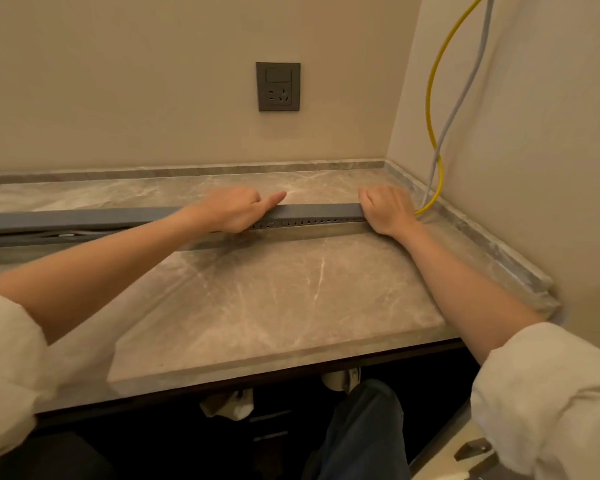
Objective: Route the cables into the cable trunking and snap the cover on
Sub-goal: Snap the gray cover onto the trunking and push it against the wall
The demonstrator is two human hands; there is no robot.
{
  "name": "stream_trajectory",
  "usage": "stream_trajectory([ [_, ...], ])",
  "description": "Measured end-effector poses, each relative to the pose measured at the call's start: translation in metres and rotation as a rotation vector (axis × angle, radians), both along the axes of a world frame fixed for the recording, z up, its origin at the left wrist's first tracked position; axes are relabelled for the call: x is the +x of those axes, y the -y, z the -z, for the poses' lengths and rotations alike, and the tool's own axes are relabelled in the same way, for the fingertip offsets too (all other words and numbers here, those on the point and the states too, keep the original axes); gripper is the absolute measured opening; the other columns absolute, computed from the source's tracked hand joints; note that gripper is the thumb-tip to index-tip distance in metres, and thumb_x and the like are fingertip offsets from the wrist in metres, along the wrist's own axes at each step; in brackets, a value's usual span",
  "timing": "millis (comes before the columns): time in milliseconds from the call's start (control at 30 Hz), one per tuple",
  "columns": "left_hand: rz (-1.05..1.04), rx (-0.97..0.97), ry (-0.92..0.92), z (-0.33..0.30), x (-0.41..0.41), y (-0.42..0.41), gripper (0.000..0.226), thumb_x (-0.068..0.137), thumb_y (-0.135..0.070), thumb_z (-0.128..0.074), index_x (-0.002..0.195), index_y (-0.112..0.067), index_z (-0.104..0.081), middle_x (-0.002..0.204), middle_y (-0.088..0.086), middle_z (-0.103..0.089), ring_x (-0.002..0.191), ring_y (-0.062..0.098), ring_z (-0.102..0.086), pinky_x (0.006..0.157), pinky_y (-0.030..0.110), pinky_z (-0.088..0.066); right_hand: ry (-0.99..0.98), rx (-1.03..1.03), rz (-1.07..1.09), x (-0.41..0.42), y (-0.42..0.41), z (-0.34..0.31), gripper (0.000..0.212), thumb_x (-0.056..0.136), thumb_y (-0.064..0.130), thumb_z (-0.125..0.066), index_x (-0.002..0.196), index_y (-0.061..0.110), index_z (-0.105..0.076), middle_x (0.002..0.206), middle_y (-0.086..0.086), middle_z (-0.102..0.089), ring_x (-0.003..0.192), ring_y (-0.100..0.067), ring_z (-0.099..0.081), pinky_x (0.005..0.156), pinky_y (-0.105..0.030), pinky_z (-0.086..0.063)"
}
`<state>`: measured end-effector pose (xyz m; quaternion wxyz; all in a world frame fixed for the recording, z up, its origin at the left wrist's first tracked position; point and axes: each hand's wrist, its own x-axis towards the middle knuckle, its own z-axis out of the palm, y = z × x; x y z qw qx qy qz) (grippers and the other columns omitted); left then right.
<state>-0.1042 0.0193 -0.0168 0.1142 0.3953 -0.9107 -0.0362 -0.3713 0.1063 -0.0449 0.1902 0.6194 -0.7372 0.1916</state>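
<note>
Grey cover (312,210) half-seated over slotted trunking (305,223), cables (433,143) entering

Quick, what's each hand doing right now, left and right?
Left hand: open, forefinger straight, pressing on the trunking cover.
Right hand: fingers curled at the cover's end; grip cannot be told.
</note>
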Motion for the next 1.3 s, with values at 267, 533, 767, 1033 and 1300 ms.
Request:
stream_trajectory([
  [267,0.015,-0.426,0.187,0.020,0.002,-0.008,0.048,0.091,-0.010,-0.033,0.137,0.003,-0.030,0.080,0.015,-0.061,0.053,0.026,-0.039,0.043,0.031,-0.032,0.069,-0.003,0.040,0.014,-0.001,-0.001,0.044,0.093,0.026,-0.035,0.064,0.005,-0.059,0.082,-0.023,-0.066,0.077,-0.037,-0.060,0.061,-0.036,-0.034],
  [533,0.135,-0.453,0.162,0.018,0.004,-0.002,0.026,0.097,-0.017,-0.032,0.106,-0.002,-0.051,0.074,0.015,-0.059,0.058,0.032,-0.050,0.046,0.036,-0.035,0.123,0.169,-0.193,0.099,0.029,-0.011,0.047,0.096,0.028,-0.027,0.052,0.015,-0.037,0.053,-0.001,-0.041,0.057,-0.026,-0.046,0.058,-0.035,-0.033],
  [767,0.198,-0.297,0.096,0.004,0.055,0.014,0.061,0.091,-0.063,-0.026,0.067,-0.012,-0.048,0.058,0.002,-0.051,0.054,0.021,-0.047,0.048,0.034,-0.030,0.084,0.245,-0.174,0.099,0.034,-0.012,0.033,0.092,0.012,-0.029,0.060,0.012,-0.035,0.060,-0.002,-0.034,0.063,-0.028,-0.044,0.055,-0.036,-0.032],
  [1033,0.188,-0.507,0.157,0.007,0.119,0.024,0.056,0.084,-0.070,-0.023,0.084,-0.018,-0.044,0.066,-0.002,-0.052,0.053,0.019,-0.043,0.043,0.029,-0.021,0.145,0.300,-0.114,0.082,0.037,-0.014,0.035,0.091,0.022,-0.027,0.059,0.012,-0.037,0.063,-0.007,-0.042,0.056,-0.024,-0.039,0.048,-0.032,-0.020],
  [1300,0.234,-0.661,0.085,0.028,0.118,0.026,0.062,0.093,-0.059,-0.005,0.091,-0.015,-0.050,0.073,0.003,-0.062,0.053,0.023,-0.055,0.042,0.028,-0.028,0.204,0.416,-0.117,0.089,0.035,-0.025,0.037,0.091,0.025,-0.031,0.056,0.013,-0.035,0.060,-0.006,-0.042,0.058,-0.025,-0.041,0.052,-0.033,-0.025],
])
